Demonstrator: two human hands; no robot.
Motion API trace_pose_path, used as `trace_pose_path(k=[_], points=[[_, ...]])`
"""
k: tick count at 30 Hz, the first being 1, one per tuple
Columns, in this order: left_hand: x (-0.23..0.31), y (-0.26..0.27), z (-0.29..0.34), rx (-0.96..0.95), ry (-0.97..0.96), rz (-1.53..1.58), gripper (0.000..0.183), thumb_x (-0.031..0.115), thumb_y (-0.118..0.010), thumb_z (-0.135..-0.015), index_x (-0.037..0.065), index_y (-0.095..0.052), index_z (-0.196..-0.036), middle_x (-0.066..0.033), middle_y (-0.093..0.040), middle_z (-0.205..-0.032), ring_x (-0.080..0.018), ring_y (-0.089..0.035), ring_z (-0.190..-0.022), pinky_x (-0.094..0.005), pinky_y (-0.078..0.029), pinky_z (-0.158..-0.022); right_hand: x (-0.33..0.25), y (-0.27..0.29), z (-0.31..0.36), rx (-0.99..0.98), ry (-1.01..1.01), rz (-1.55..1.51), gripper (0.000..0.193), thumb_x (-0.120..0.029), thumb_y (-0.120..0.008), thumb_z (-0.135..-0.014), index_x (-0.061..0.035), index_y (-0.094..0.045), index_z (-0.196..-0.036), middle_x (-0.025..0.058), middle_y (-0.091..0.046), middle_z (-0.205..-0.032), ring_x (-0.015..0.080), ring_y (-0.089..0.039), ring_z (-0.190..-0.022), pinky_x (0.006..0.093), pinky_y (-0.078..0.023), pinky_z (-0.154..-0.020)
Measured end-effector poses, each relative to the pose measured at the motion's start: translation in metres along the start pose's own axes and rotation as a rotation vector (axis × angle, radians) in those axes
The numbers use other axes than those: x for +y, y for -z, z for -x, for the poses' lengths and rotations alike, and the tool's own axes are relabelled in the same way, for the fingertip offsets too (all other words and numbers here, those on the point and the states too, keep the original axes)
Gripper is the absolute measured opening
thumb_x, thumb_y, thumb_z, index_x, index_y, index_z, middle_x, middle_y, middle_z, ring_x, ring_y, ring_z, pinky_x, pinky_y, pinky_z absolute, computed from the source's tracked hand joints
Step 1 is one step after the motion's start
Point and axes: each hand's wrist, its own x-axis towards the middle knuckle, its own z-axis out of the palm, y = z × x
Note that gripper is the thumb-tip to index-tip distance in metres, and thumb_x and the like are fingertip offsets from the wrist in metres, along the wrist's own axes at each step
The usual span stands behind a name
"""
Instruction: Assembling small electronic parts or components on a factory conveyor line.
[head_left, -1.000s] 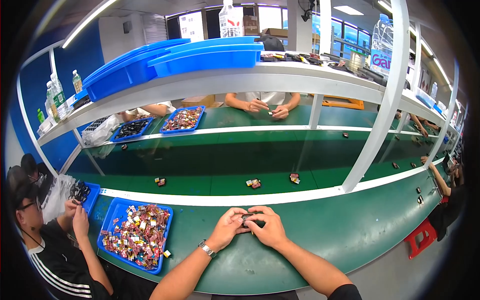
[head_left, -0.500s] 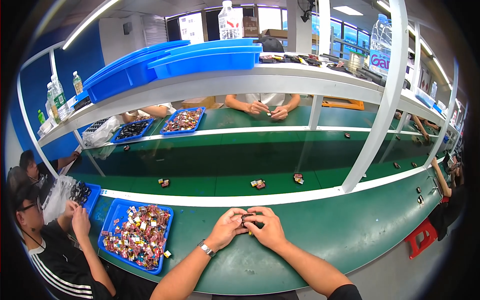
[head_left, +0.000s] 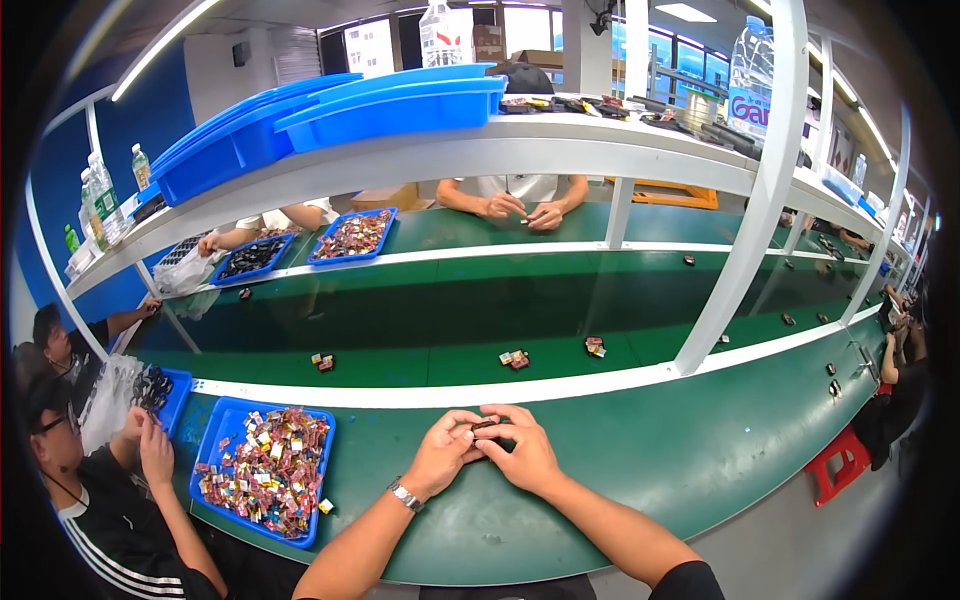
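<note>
Above the green worktop (head_left: 640, 480), my left hand (head_left: 442, 455) and my right hand (head_left: 522, 455) meet around a small black plastic part (head_left: 484, 427). Fingertips of both hands pinch it, and they cover much of it, so its details are hard to make out. A metal-banded watch (head_left: 405, 494) is on my left wrist. To the left of my hands is a blue tray (head_left: 232, 416) heaped with small pink, white and yellow pieces. One loose piece (head_left: 326, 506) rests by its right edge.
A white rail (head_left: 440, 396) separates the worktop from a green belt (head_left: 430, 370) carrying small assemblies (head_left: 515, 359). A white post (head_left: 735, 220) rises at right, under a shelf with blue trays (head_left: 390, 110). A co-worker (head_left: 130, 500) sits close on my left; another person's hands (head_left: 522, 211) work opposite.
The black part has turned between my fingers; a yellow bit beneath it no longer shows. My right fingers have shifted slightly. The whole view has moved a little.
</note>
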Motion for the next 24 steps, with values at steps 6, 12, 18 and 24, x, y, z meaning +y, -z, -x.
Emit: trace_pose_path(k=[6, 12, 18, 24], points=[[-0.002, -0.001, -0.001, -0.043, -0.020, 0.045, 0.021, 0.010, -0.052, -0.100, 0.006, -0.046, -0.120, -0.0175, -0.055, -0.134, -0.0246, -0.058, -0.120, -0.0446, -0.049, -0.102, -0.003, -0.004, 0.004, 0.095, -0.006, 0.057, 0.016, -0.009, -0.073, -0.079, -0.0113, -0.076, -0.095, 0.0074, -0.064, -0.123, 0.0291, -0.057, -0.117, 0.0397, -0.048, -0.097], [-0.002, -0.001, -0.002, -0.019, -0.026, 0.044, 0.019, 0.008, -0.052, -0.100, 0.006, -0.047, -0.119, -0.0166, -0.056, -0.132, -0.0234, -0.059, -0.117, -0.0431, -0.049, -0.102, -0.001, -0.005, 0.005, 0.068, -0.135, -0.097, 0.018, -0.009, -0.072, -0.081, -0.0096, -0.076, -0.099, 0.0094, -0.064, -0.125, 0.0276, -0.057, -0.119, 0.0373, -0.047, -0.098], [-0.001, -0.002, -0.001, -0.026, -0.049, 0.048, 0.019, 0.008, -0.051, -0.100, 0.006, -0.047, -0.118, -0.0160, -0.056, -0.132, -0.0229, -0.059, -0.117, -0.0418, -0.049, -0.101, 0.007, -0.008, 0.005, 0.053, -0.121, -0.141, 0.019, -0.008, -0.073, -0.081, -0.0092, -0.076, -0.100, 0.0101, -0.062, -0.128, 0.0278, -0.056, -0.121, 0.0372, -0.048, -0.098], [-0.003, 0.000, 0.001, -0.037, -0.062, 0.086, 0.019, 0.009, -0.053, -0.100, 0.007, -0.048, -0.118, -0.0155, -0.057, -0.132, -0.0234, -0.059, -0.118, -0.0414, -0.050, -0.100, -0.013, 0.004, 0.003, 0.067, 0.160, 0.100, 0.020, -0.008, -0.073, -0.079, -0.0093, -0.074, -0.098, 0.0093, -0.058, -0.131, 0.0308, -0.051, -0.123, 0.0402, -0.047, -0.099]])
